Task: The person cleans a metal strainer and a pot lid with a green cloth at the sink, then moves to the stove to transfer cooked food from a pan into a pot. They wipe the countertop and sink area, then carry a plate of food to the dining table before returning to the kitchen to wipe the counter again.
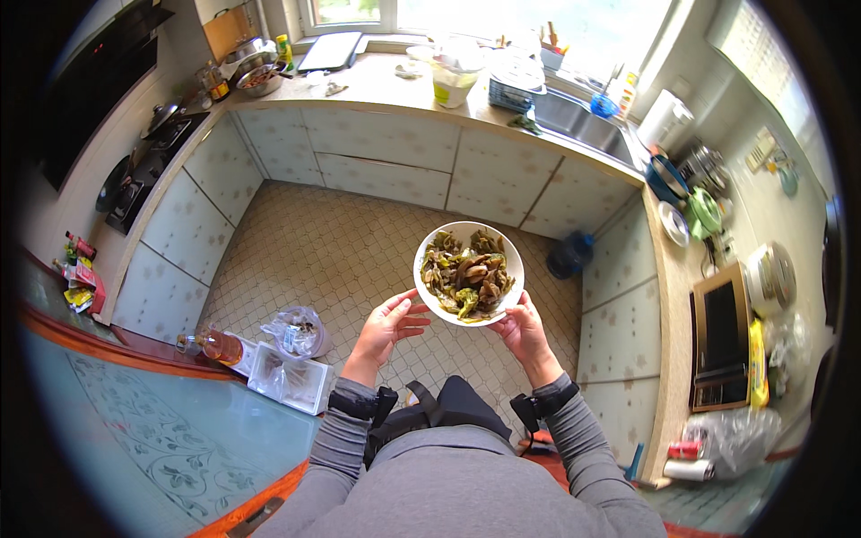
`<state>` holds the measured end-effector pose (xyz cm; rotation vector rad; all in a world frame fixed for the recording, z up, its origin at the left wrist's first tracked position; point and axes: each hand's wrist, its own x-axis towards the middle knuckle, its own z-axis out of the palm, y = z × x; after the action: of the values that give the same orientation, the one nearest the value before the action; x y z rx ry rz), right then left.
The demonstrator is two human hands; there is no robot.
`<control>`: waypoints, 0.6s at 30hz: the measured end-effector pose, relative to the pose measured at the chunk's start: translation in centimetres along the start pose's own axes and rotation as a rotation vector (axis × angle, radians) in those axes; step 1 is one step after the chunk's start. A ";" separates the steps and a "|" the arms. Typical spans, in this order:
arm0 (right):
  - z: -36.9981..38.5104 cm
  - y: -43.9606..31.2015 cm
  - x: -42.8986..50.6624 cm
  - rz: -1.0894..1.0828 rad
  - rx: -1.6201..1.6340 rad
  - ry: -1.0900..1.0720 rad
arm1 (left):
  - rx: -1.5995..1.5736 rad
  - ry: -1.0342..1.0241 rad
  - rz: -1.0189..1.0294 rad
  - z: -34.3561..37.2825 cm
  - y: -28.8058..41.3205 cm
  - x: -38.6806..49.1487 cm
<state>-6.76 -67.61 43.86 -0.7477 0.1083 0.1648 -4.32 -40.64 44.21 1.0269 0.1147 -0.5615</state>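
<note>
A white plate (436, 311) of cooked green and brown vegetables (471, 272) is held up in front of my body, above the tiled floor. My right hand (521, 331) grips its lower right rim, thumb on top and fingers underneath. At the lower left rim is my left hand (388, 329), its fingers spread and visible beside the plate. Whether its index fingertip touches the rim is hard to tell. Both forearms wear black straps over grey sleeves.
A counter (377, 84) wraps around, with a gas stove (144, 171) on the left and a sink (585, 124) at the back right. A microwave (720, 336) stands at right. On the floor are a lined bin (316, 336), a foam box (289, 383) and a water jug (570, 255). A glass-panelled door (168, 430) stands lower left.
</note>
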 end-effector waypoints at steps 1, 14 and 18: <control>0.5 0.2 2.1 0.015 0.016 -0.015 | -0.008 0.011 -0.001 -0.9 0.8 0.9; 2.5 -0.4 32.4 0.202 -0.129 -0.098 | -0.078 0.297 0.062 -10.5 10.2 17.4; 4.8 0.3 39.5 0.316 -0.172 -0.166 | -0.200 0.257 0.162 -13.2 12.6 21.5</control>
<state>32.18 -59.73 40.98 -0.8819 0.0542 0.5417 22.43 -33.00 39.63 0.8995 0.3064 -0.2625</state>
